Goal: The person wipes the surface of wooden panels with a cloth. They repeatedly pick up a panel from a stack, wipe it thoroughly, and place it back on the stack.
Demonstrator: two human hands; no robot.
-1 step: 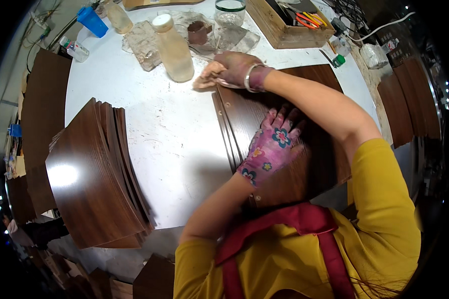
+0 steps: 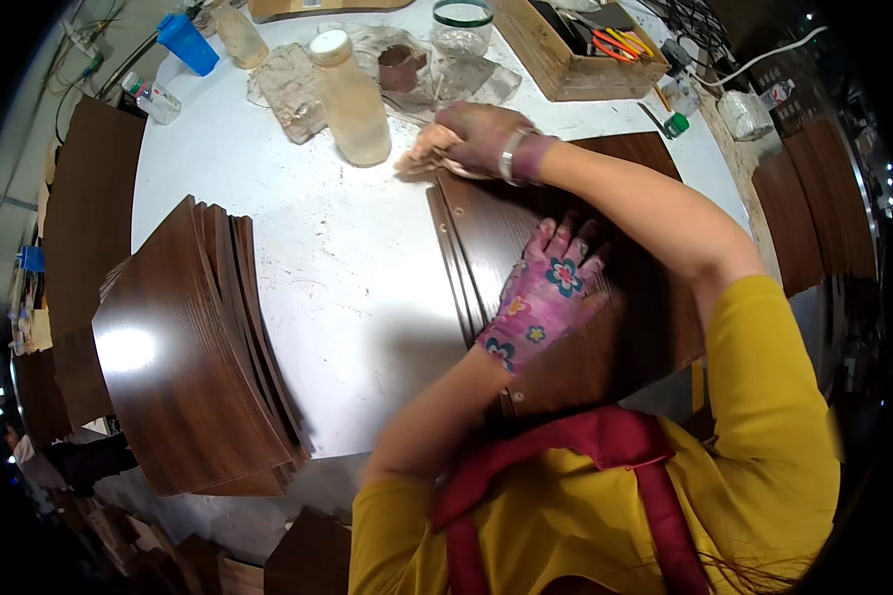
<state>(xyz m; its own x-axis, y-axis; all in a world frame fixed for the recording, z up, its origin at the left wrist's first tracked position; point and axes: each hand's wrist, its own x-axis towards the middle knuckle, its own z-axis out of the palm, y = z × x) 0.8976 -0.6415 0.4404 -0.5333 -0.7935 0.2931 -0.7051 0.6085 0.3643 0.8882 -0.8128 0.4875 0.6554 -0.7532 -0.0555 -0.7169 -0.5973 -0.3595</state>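
Observation:
My left hand (image 2: pixel 551 288), in a pink glove with a flower print, lies flat on a dark brown wood-grain panel (image 2: pixel 635 347). Its fingers are spread and stained at the tips. Farther away, my right hand (image 2: pixel 486 141), purplish and stained with a bangle at the wrist, grips a crumpled tan cloth (image 2: pixel 430 151). The cloth is at the panel's far left corner; the exact contact is hidden. Edges of more panels show beneath the top one, which has small round fittings along its left side.
Another stack of brown panels (image 2: pixel 184 357) overhangs the white table's (image 2: pixel 357 288) left front edge. Beyond the cloth stand a cloudy bottle (image 2: pixel 355 114), a brown cup (image 2: pixel 399 67) and a glass jar (image 2: pixel 461 30). A wooden tool box (image 2: pixel 595 74) sits at the back right.
Only a slight shift of the whole view shows. Both hands keep their places on the panel and cloth.

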